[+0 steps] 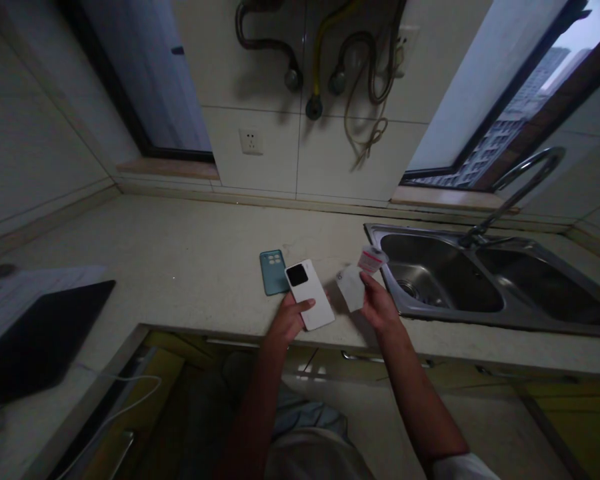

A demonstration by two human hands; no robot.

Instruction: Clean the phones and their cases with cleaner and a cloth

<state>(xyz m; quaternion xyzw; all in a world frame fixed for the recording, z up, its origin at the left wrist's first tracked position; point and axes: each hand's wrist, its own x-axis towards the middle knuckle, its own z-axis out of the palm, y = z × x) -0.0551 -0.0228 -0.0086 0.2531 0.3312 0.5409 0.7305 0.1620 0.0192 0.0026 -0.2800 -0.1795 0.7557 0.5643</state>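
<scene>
A white smartphone (314, 293) with a dark square camera block lies back side up in my left hand (289, 320). The thumb presses on its back and the other fingers go underneath. Just behind it, a teal phone case (273, 272) with camera cutouts rests on the counter. My right hand (379, 301) pinches a thin white packet (353, 288) between thumb and fingers. At the packet's top is a clear flap with a red and white label (371, 259). What the packet contains cannot be made out.
The pale countertop (200, 267) runs along the tiled wall. To the right is a double steel sink (445, 273) with a curved faucet (525, 177). A black laptop-like slab (45, 340), papers (55, 275) and a white cable (135, 379) are at the left. Capped pipes (316, 73) hang above.
</scene>
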